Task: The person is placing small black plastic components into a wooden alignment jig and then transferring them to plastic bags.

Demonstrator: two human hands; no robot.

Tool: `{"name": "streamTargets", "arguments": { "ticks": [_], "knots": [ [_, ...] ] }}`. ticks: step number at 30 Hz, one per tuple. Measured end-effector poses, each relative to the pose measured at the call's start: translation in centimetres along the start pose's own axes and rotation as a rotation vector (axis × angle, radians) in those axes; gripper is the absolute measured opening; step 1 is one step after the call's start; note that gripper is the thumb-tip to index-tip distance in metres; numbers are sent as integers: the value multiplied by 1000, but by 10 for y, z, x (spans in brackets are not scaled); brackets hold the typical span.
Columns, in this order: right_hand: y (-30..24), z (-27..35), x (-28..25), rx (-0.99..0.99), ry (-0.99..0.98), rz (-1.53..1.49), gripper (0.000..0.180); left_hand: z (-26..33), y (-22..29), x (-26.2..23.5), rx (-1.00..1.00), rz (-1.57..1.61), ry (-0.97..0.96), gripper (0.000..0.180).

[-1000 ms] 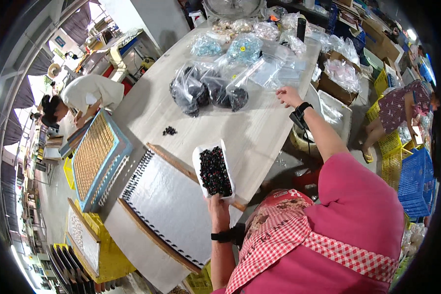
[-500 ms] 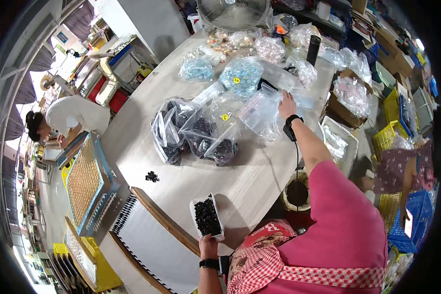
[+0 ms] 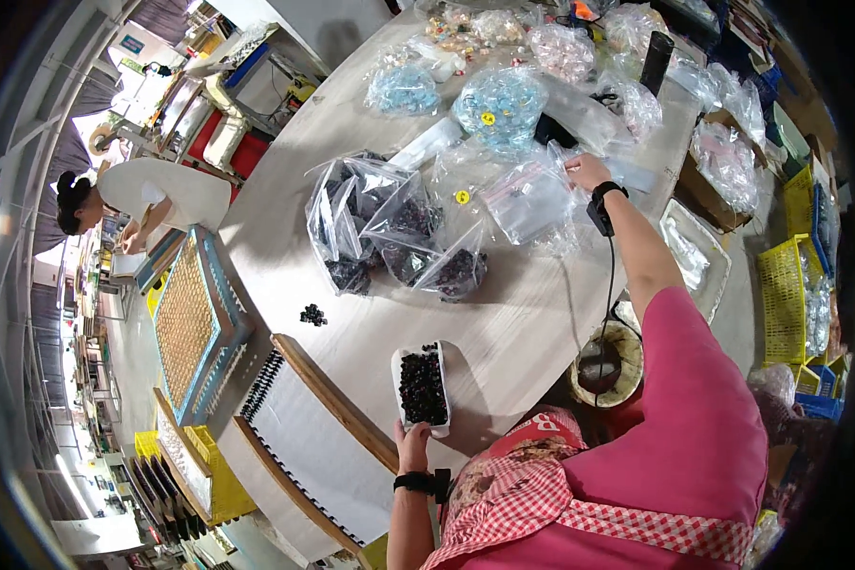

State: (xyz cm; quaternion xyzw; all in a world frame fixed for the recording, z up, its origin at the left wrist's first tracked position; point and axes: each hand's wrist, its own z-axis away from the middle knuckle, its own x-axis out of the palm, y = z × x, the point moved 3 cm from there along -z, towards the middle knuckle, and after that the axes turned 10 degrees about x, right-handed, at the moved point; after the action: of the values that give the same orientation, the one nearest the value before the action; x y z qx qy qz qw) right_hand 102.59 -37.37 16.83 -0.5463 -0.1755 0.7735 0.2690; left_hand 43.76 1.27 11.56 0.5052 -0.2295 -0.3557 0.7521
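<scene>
My left hand (image 3: 411, 446) grips the near end of a white tray (image 3: 443, 429) full of small black pieces (image 3: 423, 388). At arm's length on the right, my right hand (image 3: 589, 172) has its fingers closed at the edge of a flat clear zip bag (image 3: 532, 201). Left of that bag lie clear bags of dark pieces (image 3: 389, 228). A small loose pile of black pieces (image 3: 313, 314) sits on the table (image 3: 351, 332) left of the tray. Left of my left hand is a white panel (image 3: 304, 427) between wooden strips, with a row of black pieces along its end.
Bags of blue pieces (image 3: 499, 109) and a dark cylinder (image 3: 655, 63) stand at the far side. A bucket (image 3: 627, 366) is beside the table's right edge. A cord (image 3: 610, 304) hangs from my right wrist. Another person (image 3: 152, 195) works at the left, behind a blue-edged frame (image 3: 192, 323).
The view has shifted, so the table things appear farther right. My right hand's fingers, spread over the clear bag before, are now drawn together at its edge. My left hand stays on the tray.
</scene>
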Motion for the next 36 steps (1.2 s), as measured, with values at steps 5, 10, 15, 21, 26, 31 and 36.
{"name": "streamTargets", "arguments": {
  "ticks": [5,10,15,21,26,31,36],
  "knots": [
    [-9,2,2,33,-63,-1,24,18,55,29,-138,-2,138,70],
    [-23,4,27,-14,8,295,18,33,93,23,-29,-40,305,77],
    [-13,-14,32,-16,172,149,19,51,117,12,57,-22,231,44],
    [-10,-8,27,-179,380,-93,28,68,134,-1,138,-6,251,34],
    [-12,1,2,-209,432,-275,23,72,152,3,179,10,189,31],
    [-32,16,-30,-314,232,-695,19,77,164,-5,231,43,99,31],
    [-92,42,-54,-490,317,-583,33,92,163,-40,300,87,154,31]
  ]
}}
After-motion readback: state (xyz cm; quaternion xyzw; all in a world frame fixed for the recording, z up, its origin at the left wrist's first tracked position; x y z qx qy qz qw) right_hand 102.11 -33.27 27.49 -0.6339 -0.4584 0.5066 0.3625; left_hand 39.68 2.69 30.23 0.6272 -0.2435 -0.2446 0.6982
